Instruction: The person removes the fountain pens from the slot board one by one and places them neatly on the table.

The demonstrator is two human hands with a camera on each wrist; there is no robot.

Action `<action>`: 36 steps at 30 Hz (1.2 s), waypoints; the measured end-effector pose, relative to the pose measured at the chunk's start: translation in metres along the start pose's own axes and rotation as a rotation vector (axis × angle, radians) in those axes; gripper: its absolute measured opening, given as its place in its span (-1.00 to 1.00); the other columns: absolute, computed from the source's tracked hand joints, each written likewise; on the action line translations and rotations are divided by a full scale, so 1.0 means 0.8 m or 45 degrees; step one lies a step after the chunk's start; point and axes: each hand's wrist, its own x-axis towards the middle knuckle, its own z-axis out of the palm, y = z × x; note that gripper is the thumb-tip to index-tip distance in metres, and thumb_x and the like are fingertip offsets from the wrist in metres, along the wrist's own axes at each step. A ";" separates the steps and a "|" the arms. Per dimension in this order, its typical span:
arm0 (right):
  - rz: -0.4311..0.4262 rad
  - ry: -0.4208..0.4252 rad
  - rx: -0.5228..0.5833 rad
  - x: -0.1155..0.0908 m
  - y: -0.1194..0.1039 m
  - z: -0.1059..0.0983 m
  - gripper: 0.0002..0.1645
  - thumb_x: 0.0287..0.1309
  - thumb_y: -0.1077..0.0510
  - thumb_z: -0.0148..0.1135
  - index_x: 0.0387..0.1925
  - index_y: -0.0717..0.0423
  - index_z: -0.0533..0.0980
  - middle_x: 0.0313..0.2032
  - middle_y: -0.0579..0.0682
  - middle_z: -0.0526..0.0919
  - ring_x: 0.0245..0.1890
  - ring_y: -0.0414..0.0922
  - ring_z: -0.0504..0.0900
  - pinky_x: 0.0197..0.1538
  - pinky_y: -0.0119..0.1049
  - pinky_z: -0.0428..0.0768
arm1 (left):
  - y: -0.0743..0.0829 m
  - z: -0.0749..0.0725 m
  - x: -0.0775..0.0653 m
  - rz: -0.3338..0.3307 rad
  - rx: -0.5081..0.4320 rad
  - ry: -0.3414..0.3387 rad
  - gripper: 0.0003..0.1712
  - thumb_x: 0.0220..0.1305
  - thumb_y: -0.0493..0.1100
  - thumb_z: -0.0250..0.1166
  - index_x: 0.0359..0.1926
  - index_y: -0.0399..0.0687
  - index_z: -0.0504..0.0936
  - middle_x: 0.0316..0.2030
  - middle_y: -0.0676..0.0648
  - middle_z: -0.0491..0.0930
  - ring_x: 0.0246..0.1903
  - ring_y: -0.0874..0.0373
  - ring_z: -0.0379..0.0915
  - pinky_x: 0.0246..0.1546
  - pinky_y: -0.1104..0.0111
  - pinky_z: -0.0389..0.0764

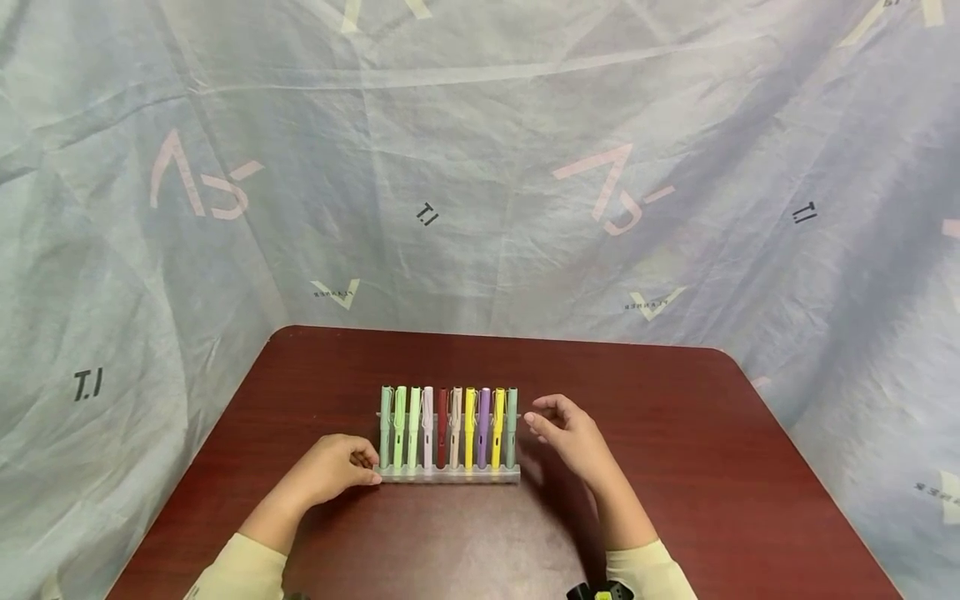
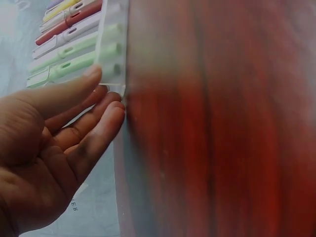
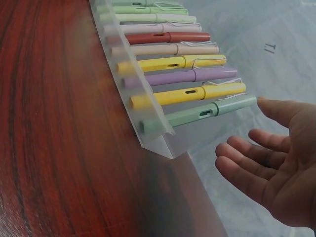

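Note:
A clear acrylic pen stand (image 1: 447, 476) on the table holds a row of several capped pens, leaning back side by side. Their colours run from green at the left through pale pink, dark red (image 1: 442, 429), beige, yellow and purple (image 1: 483, 429) to grey-green (image 1: 512, 429) at the right end. My left hand (image 1: 333, 471) grips the stand's left front corner, thumb and fingertips around it in the left wrist view. Beside the right end, my right hand (image 1: 572, 437) holds nothing. Its fingers are relaxed and parted, with the thumb tip close to the grey-green pen's cap (image 3: 237, 102).
The stand is on a dark red wood-grain table (image 1: 637, 400) with rounded far corners. Grey printed cloth (image 1: 487, 167) hangs behind the table and along both sides. A black band (image 1: 600, 592) shows at the right wrist.

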 end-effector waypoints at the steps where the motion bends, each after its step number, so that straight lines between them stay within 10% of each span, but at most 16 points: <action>1: -0.002 -0.003 0.011 0.001 0.000 0.001 -0.43 0.20 -0.11 0.33 0.08 0.18 0.48 -0.12 0.08 0.68 -0.08 0.19 0.66 -0.07 -0.11 0.66 | 0.000 0.000 0.000 -0.006 0.000 0.007 -0.82 0.00 -0.15 0.52 -0.39 -0.03 0.68 -0.48 0.13 0.60 -0.43 0.29 0.48 -0.38 0.42 0.50; 18: 0.104 -0.229 0.159 0.005 0.021 0.022 -0.52 0.24 0.09 0.30 0.01 0.41 0.51 -0.09 0.26 0.67 -0.17 0.07 0.73 -0.10 -0.10 0.69 | -0.001 0.003 0.000 -0.012 0.100 0.056 -0.89 0.03 -0.13 0.51 -0.41 0.06 0.72 -0.50 0.23 0.63 -0.42 0.33 0.51 -0.34 0.40 0.53; 36: 0.069 -0.119 0.144 0.003 0.010 0.029 -0.71 0.20 0.16 0.34 -0.18 0.31 0.52 -0.24 0.23 0.66 -0.30 0.10 0.73 -0.19 -0.08 0.70 | 0.000 0.004 -0.002 -0.004 0.149 0.072 -0.89 0.01 -0.13 0.51 -0.42 0.08 0.72 -0.51 0.23 0.63 -0.43 0.34 0.51 -0.35 0.40 0.53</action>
